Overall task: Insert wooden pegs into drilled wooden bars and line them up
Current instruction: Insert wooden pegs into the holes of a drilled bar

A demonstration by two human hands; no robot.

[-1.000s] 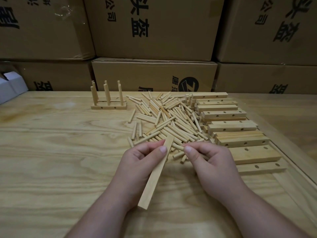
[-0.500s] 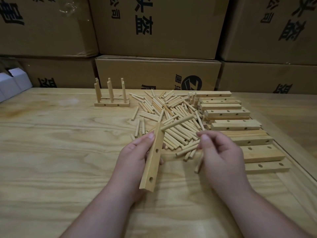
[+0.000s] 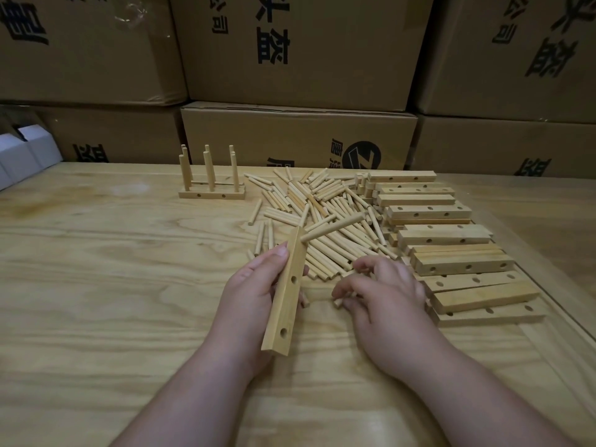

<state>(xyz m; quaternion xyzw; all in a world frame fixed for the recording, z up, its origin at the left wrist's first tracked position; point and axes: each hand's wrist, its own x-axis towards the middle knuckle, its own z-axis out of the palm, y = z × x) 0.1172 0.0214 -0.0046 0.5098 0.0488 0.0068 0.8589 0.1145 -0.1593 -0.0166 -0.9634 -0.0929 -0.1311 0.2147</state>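
One peg is in the held bar; the right hand fetches the next.

Stacked cardboard boxes [image 3: 290, 59] stand behind the wooden counter [image 3: 96, 301]. On its right side lies a row of drilled bars [image 3: 451, 240], beside them the loose peg pile [image 3: 322, 214], and at the back a finished bar with upright pegs [image 3: 211, 188]. The left hand [image 3: 254, 291] grips a bar [image 3: 285, 298] above the counter, its fingers curled round it; one peg [image 3: 332, 229] already sits in the top hole, and two holes are free. The right hand [image 3: 383, 295] is at the pile's near edge, its fingers curled and pinching a short peg [image 3: 338, 301]. I think the seated peg may be loose: if the bar tilts, it may slip out, and a peg entered at an angle may jam.
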